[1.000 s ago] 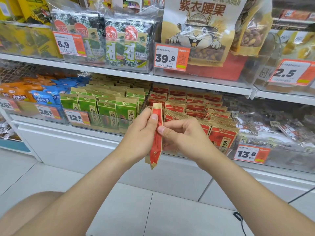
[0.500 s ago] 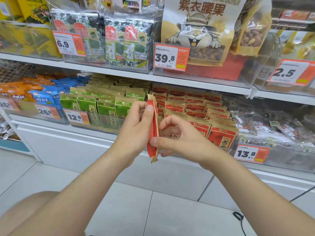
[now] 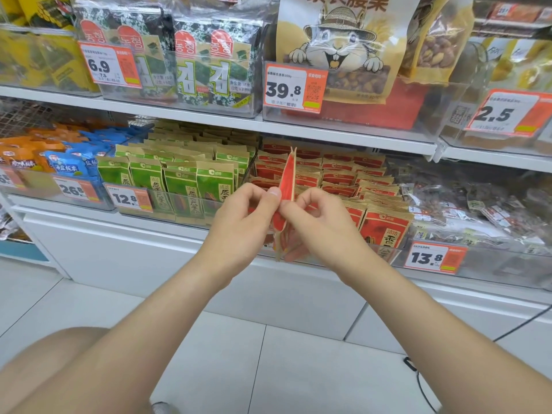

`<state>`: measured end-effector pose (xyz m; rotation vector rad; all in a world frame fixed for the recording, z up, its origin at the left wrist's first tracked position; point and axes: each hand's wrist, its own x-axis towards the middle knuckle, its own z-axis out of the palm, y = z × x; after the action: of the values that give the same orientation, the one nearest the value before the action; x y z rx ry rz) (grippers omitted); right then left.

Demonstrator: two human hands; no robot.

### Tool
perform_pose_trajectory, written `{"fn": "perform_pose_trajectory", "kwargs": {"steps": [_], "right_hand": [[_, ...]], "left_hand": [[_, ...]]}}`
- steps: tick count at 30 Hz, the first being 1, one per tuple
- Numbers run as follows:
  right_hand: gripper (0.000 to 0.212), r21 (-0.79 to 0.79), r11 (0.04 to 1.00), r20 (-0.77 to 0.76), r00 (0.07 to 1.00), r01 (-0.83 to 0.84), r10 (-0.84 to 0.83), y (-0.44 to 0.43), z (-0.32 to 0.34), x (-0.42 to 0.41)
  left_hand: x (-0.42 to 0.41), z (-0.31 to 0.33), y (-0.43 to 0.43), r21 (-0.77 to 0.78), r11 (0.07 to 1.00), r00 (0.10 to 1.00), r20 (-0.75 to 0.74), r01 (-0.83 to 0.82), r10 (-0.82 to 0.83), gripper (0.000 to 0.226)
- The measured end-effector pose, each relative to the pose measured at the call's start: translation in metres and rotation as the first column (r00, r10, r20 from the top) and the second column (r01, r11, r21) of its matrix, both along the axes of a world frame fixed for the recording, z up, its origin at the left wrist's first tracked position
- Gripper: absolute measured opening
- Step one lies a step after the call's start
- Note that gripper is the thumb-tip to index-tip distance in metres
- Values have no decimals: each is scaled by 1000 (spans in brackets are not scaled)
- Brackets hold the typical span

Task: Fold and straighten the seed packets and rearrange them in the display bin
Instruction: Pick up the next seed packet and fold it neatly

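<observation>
A red and tan seed packet point(image 3: 288, 177) stands edge-on and upright in front of the lower shelf. My left hand point(image 3: 242, 216) pinches its left side with thumb and curled fingers. My right hand point(image 3: 321, 222) pinches its right side at the same height, the two thumbs almost touching. The packet's bottom flap point(image 3: 279, 248) hangs below both hands. Behind it lies the clear display bin point(image 3: 388, 252) with several rows of matching red seed packets point(image 3: 385, 228) leaning back.
A neighbouring clear bin holds green seed packets point(image 3: 179, 180); blue and orange packets point(image 3: 68, 165) sit further left. An upper white shelf point(image 3: 343, 134) overhangs the bins with price tags. A black cable point(image 3: 418, 380) lies on the tiled floor at right.
The packet has risen and shifted slightly right. My right hand moved from its lower edge up to mid height, and both hands now pinch it close together.
</observation>
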<state>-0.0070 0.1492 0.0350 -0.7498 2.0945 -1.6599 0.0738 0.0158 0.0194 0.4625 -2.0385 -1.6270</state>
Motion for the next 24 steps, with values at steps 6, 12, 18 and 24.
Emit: {"fn": "perform_pose_trajectory", "kwargs": {"steps": [6, 12, 18, 24], "right_hand": [[38, -34, 999, 23, 999, 42, -41, 0, 2, -1], [27, -30, 995, 105, 990, -91, 93, 8, 4, -8], [23, -54, 992, 144, 982, -115, 122, 12, 7, -10], [45, -13, 997, 53, 996, -75, 75, 13, 8, -8]], "left_hand": [[3, 2, 6, -190, 982, 999, -37, 14, -21, 55], [2, -2, 2, -263, 965, 999, -39, -4, -6, 50], [7, 2, 2, -219, 974, 997, -24, 61, -67, 47], [6, 2, 3, -70, 997, 999, -27, 34, -36, 51]]}}
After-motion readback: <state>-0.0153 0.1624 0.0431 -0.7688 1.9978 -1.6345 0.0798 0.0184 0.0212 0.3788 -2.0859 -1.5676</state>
